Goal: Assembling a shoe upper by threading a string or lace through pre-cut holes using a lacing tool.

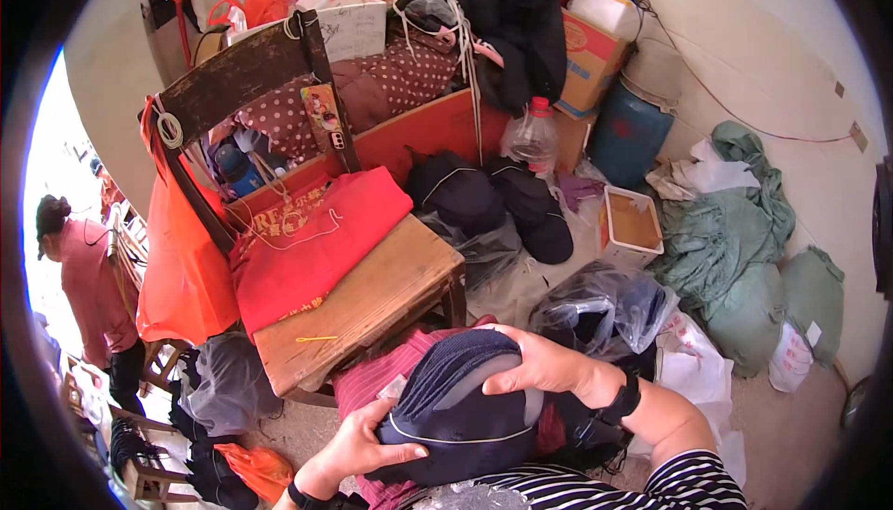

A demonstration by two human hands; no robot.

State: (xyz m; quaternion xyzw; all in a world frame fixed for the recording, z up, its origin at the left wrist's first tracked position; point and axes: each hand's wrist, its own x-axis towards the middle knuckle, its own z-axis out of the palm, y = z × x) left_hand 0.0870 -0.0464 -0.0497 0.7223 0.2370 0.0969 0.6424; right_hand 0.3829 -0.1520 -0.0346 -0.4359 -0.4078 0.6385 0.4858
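Note:
Over my lap is a stack of dark navy caps [465,426], nested so that several edges show as layers, with a thin pale piping line along the side. My left hand [358,445] grips the stack's left side, thumb across the front; a small whitish tag lies by its fingers. My right hand [549,366] clasps the upper right, with the thumb on the dark cloth and the fingers partly hidden behind. Maroon striped cloth [372,375] lies under and behind the caps.
Ahead stands a wooden chair [372,296] carrying a red cloth bag [321,240] and a thin yellow tool [316,338]. More dark caps [456,194] lie beyond it. Plastic-wrapped goods [605,305], a white bin [633,226] and green sacks [735,259] are right. A person [93,287] stands far left.

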